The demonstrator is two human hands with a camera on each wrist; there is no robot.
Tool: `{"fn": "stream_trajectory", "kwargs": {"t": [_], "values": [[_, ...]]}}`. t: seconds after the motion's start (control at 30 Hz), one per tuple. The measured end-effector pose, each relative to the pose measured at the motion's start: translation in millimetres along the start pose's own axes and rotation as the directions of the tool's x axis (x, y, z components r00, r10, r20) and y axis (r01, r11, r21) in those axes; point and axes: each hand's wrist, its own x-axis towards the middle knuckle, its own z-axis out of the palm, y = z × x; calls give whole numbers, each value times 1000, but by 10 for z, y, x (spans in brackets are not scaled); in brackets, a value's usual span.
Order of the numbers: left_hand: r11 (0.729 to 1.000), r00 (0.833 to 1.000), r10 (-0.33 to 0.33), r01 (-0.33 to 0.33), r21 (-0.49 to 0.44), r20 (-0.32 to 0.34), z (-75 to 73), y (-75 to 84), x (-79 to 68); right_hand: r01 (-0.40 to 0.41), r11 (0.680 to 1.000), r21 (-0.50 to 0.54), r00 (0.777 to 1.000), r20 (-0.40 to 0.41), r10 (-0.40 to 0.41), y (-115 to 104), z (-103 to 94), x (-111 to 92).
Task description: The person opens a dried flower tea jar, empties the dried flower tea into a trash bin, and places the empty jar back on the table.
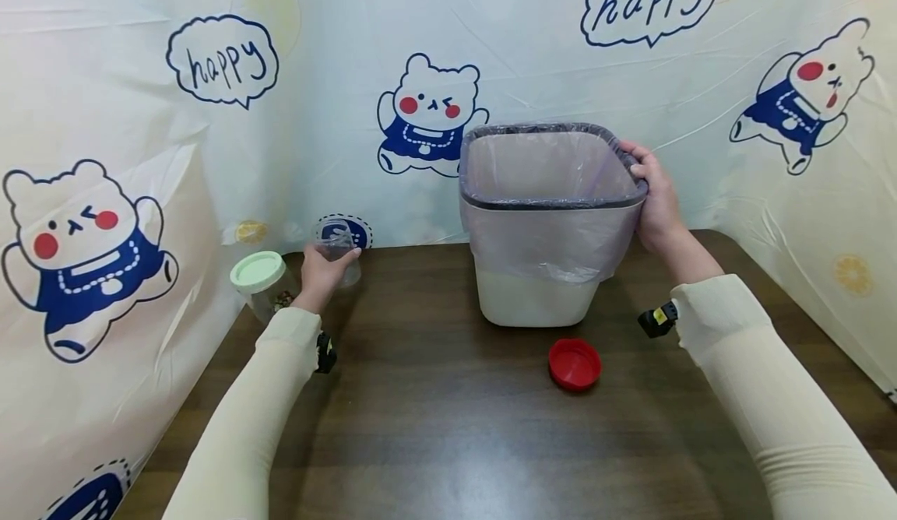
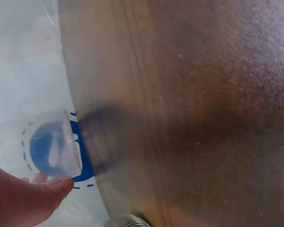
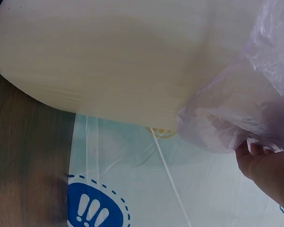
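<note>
At the table's back left, my left hand (image 1: pixel 322 272) holds a clear jar (image 1: pixel 353 273), its thumb stretched along the near side. The left wrist view shows the jar (image 2: pixel 52 146) as a see-through cylinder beside the thumb, held off the wooden surface. On the other side, my right hand (image 1: pixel 657 197) grips the right rim of a white trash can (image 1: pixel 529 302). A thin, pale purple garbage bag (image 1: pixel 554 244) lines the can and folds over its rim. In the right wrist view, the fingers press into the bag (image 3: pixel 227 118).
A second jar with a light green lid (image 1: pixel 258 271) stands left of my left hand, with small pieces inside. In front of the trash can lies a red lid (image 1: pixel 575 365). A printed cloth (image 1: pixel 315 138) hangs behind the dark wooden table (image 1: pixel 420 426).
</note>
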Motion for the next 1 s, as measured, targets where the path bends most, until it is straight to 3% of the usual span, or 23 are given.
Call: {"fn": "stream_trajectory", "kwargs": {"t": [0.43,0.67,1.0], "values": [[1000,1000,0,0,-9,5,28,-66,15,0,1000,11,1000,0,0,-3,-8,-6],[999,999,-34,34,-11,-3,35,-118,32,7,1000,-12,1000,-5,-7,-4,3,-1],[999,999,-44,44,-10,26,51,-165,28,4,1000,-3,1000,-7,-4,-4,3,-1]]}}
